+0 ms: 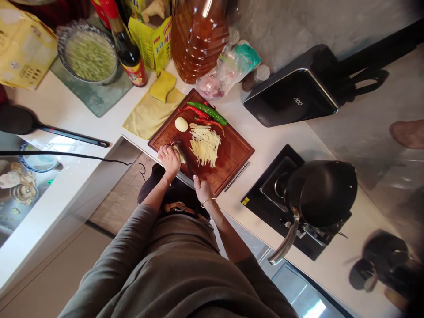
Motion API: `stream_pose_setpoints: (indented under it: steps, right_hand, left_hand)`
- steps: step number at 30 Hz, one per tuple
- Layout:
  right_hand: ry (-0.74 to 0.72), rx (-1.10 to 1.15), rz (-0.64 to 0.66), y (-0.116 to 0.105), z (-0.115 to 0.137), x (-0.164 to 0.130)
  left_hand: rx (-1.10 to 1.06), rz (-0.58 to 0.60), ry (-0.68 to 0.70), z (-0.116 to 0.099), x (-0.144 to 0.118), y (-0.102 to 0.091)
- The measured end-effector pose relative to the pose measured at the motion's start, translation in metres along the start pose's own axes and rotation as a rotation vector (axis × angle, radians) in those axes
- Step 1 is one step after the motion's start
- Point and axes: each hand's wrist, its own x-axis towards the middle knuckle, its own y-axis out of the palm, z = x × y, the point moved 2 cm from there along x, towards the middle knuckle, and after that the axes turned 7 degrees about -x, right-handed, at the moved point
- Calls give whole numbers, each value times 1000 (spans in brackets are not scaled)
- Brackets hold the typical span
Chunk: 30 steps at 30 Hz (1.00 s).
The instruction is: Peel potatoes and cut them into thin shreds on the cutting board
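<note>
A dark red wooden cutting board point(232, 152) lies on the white counter in front of me. My left hand point(169, 159) presses down on a piece of potato point(179, 153) at the board's near left corner. My right hand point(202, 189) grips a knife point(184, 160) whose dark blade rests against that potato. A pile of pale potato strips point(205, 143) lies in the middle of the board. A peeled whole potato point(181, 124) sits farther back, beside a green chilli point(208, 112) and red chillies point(198, 111).
A black wok point(319, 192) with a metal handle stands on the gas stove at right. Behind the board are a big oil bottle point(198, 39), a soy sauce bottle point(130, 55), a plastic bag point(228, 70), yellow cloths point(150, 112) and a bowl of green food point(88, 55). A black ladle point(20, 120) lies at left.
</note>
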Motion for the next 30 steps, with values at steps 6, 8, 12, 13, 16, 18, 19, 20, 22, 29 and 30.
stream_pose_setpoints:
  steps: [6,8,12,13,16,18,19,20,22,29,30]
  right_hand:
    - [30,-34,9,6,5,11]
    - [36,-36,-6,11,6,20]
    - [35,54,-54,18,2,30]
    - [41,87,-63,18,1,31]
    - [46,145,-74,12,-1,27]
    - [21,143,-66,6,1,21]
    - [6,134,-63,3,2,18]
    - [-7,123,-61,0,4,15]
    - [-27,100,-50,-3,6,11]
    - [-27,49,1,-1,6,6]
    - [-24,55,3,-1,5,5]
  left_hand:
    - [4,11,-14,-1,0,0]
    - [5,11,-13,-1,0,0]
    - [18,1,2,-1,-1,-1]
    - [15,-6,3,-1,-1,-1]
    - [-22,-7,-9,1,-1,-1]
    - [-56,-7,-27,2,-1,-2]
    - [-69,-6,-32,3,-1,-2]
    - [-77,-7,-34,3,-1,-2]
    - [-77,-12,-33,3,-1,-1]
    - [-49,6,-29,2,-1,0]
    - [-45,7,-31,2,-1,0]
